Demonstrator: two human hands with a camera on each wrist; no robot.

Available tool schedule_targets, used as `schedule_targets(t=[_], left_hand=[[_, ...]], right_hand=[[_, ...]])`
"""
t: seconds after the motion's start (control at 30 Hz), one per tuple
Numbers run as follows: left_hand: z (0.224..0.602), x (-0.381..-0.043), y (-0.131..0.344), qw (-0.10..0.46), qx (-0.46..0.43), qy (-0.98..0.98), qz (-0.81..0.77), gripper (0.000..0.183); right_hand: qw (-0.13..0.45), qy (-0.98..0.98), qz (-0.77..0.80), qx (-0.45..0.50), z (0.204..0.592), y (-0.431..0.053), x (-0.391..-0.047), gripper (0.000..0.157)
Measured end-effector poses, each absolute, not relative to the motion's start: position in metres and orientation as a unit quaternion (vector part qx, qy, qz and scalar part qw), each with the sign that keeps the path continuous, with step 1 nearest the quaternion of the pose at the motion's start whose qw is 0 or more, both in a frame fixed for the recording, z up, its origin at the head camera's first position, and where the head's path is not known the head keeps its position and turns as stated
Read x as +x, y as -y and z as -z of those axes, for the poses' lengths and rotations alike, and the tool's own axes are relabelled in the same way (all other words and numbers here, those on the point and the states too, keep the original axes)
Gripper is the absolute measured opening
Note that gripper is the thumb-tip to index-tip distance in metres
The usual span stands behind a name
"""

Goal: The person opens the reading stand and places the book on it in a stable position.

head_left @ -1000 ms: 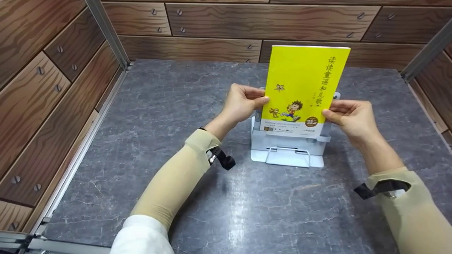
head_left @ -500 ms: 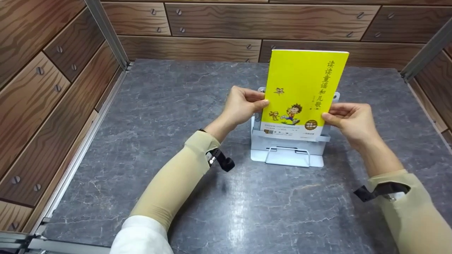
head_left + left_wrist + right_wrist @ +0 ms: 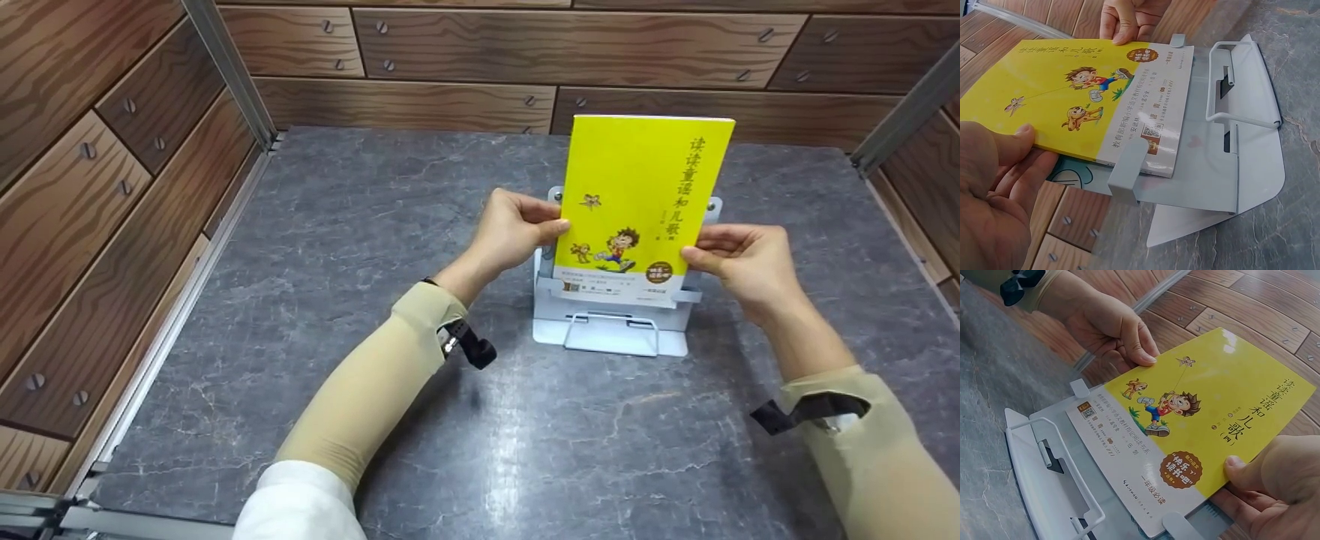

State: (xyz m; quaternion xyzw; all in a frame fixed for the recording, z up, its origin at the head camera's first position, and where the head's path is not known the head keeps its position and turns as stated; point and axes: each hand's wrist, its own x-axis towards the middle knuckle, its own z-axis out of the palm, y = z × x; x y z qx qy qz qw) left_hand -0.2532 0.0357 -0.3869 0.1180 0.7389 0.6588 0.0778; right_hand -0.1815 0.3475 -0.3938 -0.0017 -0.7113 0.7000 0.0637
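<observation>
A yellow book with a white lower band and a cartoon of a running child stands upright between my hands. My left hand pinches its left edge, thumb on the cover and fingers behind. On the opposite edge, my right hand pinches it the same way. Behind the book is a pale metal book stand; the book's lower part sits inside the stand's side clips. In the left wrist view, the bottom edge of the book lies above the wire rest, apart from it.
The stand rests on a dark grey marbled table. Wood-patterned panels rise at the back and sides, with metal frame posts at the corners.
The book has slid down between the stand's clips, and both hands have moved down with it. The stand has stayed in place.
</observation>
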Motion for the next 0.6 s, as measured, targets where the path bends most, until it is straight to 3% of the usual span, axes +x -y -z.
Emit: schedule_targets(t=[0.6], left_hand=[[0.3905,-0.2508,-0.0356,0.07,0.135,-0.75,-0.643,0.013]], right_hand=[[0.066,0.751,-0.657,-0.011,0.3976,-0.3481,-0.1763,0.028]])
